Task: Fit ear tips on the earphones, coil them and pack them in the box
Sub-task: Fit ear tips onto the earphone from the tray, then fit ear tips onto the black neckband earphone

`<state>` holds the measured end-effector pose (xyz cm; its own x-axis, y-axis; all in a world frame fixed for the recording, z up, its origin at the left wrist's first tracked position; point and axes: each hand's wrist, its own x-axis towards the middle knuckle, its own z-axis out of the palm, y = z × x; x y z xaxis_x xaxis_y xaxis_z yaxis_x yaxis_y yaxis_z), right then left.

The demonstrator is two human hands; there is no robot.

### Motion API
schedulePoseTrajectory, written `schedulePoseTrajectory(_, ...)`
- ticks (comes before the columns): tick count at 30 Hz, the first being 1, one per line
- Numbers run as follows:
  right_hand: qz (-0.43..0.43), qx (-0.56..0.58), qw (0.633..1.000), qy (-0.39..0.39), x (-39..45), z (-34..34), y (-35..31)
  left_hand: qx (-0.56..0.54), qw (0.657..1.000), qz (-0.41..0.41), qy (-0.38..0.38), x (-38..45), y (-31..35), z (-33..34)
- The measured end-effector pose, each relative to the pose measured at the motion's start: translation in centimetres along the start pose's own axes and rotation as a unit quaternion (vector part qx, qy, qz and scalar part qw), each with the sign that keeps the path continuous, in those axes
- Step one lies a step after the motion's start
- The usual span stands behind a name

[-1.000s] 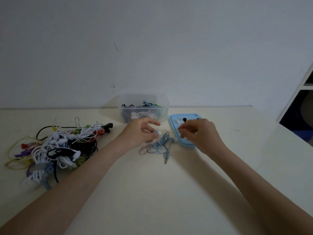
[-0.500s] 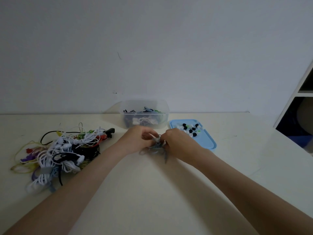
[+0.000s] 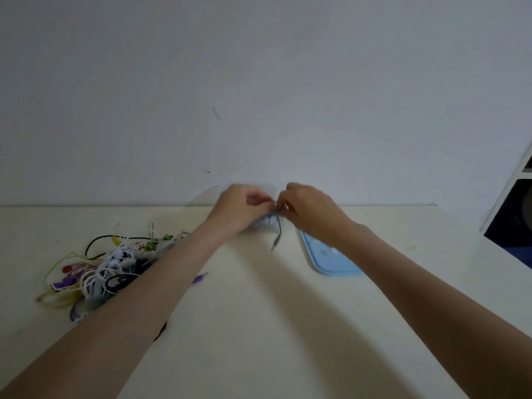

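Pale wall is filling the head view behind a cream bench (image 3: 259, 326). Near its far edge, the left hand (image 3: 241, 207) and right hand (image 3: 309, 210) are pinching a blue earphone (image 3: 275, 226), its cord dangling limp and light. It is likely best gripped at the hard bud, since a soft tip slips. A tangled pile (image 3: 109, 263) is lying toward the left edge, a blue tray (image 3: 325, 260) toward the right. No writing is readable.
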<state>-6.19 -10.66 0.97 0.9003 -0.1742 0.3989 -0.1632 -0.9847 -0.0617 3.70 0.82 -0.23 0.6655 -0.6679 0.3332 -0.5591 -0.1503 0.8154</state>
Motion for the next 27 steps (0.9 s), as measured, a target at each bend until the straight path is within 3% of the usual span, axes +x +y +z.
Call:
schedulePoseTrajectory(4, 0.026, 0.020, 0.995, 0.096, 4.6, -2.8, 0.1, 0.013, 0.994, 0.052, 0.090, 3.3, 3.1, -2.3)
schedulePoseTrajectory(7, 0.077, 0.028, 0.992, 0.099, 7.5, -2.1, 0.4, 0.066, 0.989, 0.059, 0.121, 5.3, 3.5, -2.9)
schedulePoseTrajectory(12, 0.181, 0.062, 0.981, 0.019, 9.5, 2.8, 1.4, 0.153, 0.987, -0.028, 0.042, 6.5, 0.7, -2.9)
schedulePoseTrajectory(15, 0.201, 0.070, 0.977, -0.009, 9.1, 4.5, 1.7, 0.149, 0.987, -0.055, 0.007, 6.0, -0.2, -3.0)
schedulePoseTrajectory(22, 0.122, 0.150, 0.978, 0.082, 7.1, 2.1, -0.4, 0.153, 0.987, -0.027, -0.049, 3.2, -0.8, -4.0)
schedulePoseTrajectory(24, 0.075, 0.188, 0.977, 0.061, 6.0, 1.7, -2.5, 0.178, 0.981, -0.030, -0.068, 2.1, -0.9, -4.7)
schedulePoseTrajectory(27, 0.020, 0.193, 0.980, -0.033, 4.4, 2.9, -5.9, 0.269, 0.958, -0.057, -0.083, -0.2, -1.2, -6.2)
